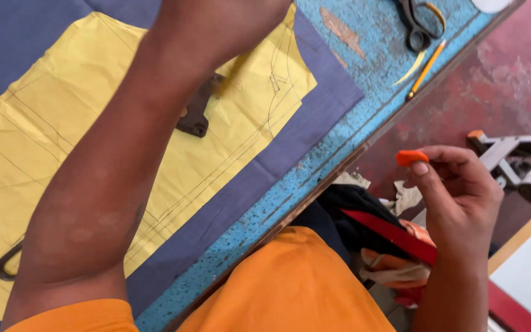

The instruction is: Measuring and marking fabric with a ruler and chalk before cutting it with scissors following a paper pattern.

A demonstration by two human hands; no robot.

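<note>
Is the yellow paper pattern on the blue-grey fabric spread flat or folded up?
Spread flat: the yellow paper pattern lies open on the blue-grey fabric, creased, its drawn lines showing.

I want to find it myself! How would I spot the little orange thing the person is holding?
Start at the blue table and go past its edge on the right, over the reddish floor. There the right hand pinches the orange piece in its fingers. It is small, flat and bright orange, unlike the long pencil lying on the table.
</note>
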